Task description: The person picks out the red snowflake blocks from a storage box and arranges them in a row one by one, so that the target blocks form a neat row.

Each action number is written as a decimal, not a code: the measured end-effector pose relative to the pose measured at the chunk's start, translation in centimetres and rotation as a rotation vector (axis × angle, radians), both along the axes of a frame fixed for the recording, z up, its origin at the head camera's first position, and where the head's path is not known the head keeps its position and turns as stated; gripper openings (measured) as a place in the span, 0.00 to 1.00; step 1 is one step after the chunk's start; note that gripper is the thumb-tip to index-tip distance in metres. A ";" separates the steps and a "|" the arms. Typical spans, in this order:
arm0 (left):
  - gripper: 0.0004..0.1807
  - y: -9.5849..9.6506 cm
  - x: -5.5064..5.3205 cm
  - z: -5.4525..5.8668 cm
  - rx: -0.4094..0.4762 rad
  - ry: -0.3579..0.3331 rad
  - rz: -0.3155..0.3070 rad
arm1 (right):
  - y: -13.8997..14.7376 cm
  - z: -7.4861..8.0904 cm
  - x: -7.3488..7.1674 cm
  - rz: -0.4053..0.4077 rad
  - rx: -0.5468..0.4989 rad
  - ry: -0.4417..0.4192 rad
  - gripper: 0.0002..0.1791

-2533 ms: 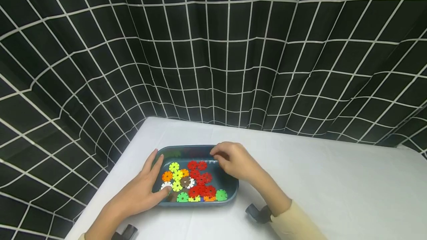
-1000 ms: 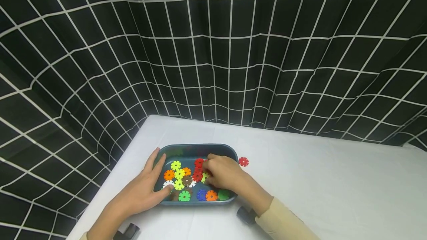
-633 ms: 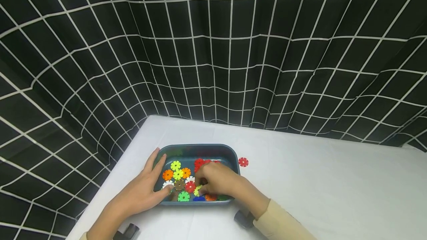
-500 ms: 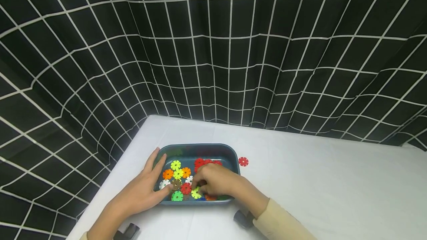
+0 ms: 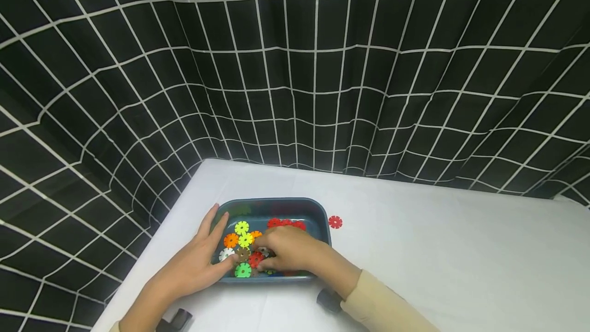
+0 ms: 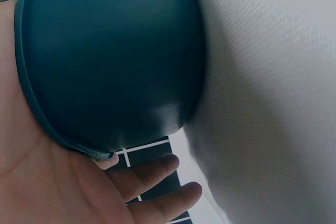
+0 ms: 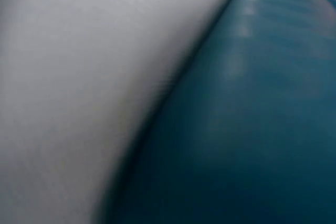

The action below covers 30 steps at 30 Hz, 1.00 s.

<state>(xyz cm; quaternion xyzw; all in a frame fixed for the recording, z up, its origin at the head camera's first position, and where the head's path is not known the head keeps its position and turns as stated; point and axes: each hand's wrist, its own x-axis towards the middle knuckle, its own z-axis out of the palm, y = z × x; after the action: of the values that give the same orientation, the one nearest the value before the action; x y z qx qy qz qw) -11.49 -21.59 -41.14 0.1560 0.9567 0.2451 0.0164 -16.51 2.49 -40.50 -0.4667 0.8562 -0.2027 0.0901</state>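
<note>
A dark teal tray (image 5: 276, 202) on the table holds several notched plastic snowflake discs. My left hand (image 5: 195, 263) rests on its left end, fingers straight and spread, thumb reaching over the front corner; in the left wrist view the palm lies against the tray's rim. Inside the tray my right hand (image 5: 290, 247) reaches low over the discs, thumb and forefinger apart. Near its fingertips lie a red disc (image 5: 255, 259) and a brown disc (image 5: 243, 254). A green disc (image 5: 243, 270) lies by the front wall. Discs under the right palm are hidden.
One red disc (image 5: 335, 222) lies on the white tablecloth (image 5: 438, 260) just right of the tray. More red discs (image 5: 287, 223) sit toward the tray's back. Yellow-green discs (image 5: 241, 227) and an orange disc (image 5: 231, 241) are at its left. A black gridded curtain (image 5: 322, 76) surrounds the table.
My right hand has gone from the tray's right rim down among the discs and leftward, pushing several along. A red disc now lies outside the tray. The left hand stays put.
</note>
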 end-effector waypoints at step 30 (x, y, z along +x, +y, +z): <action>0.49 0.1 -0.2 -0.2 0.002 -0.012 0.018 | 1.1 0.2 -0.8 -0.085 -0.174 -0.279 0.08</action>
<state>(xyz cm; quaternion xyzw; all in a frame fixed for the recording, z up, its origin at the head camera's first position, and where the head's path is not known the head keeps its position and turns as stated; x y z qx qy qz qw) -11.65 -21.49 -41.37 0.1461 0.9577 0.2471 0.0199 -17.35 3.57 -40.28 -0.4033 0.8336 -0.3424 0.1586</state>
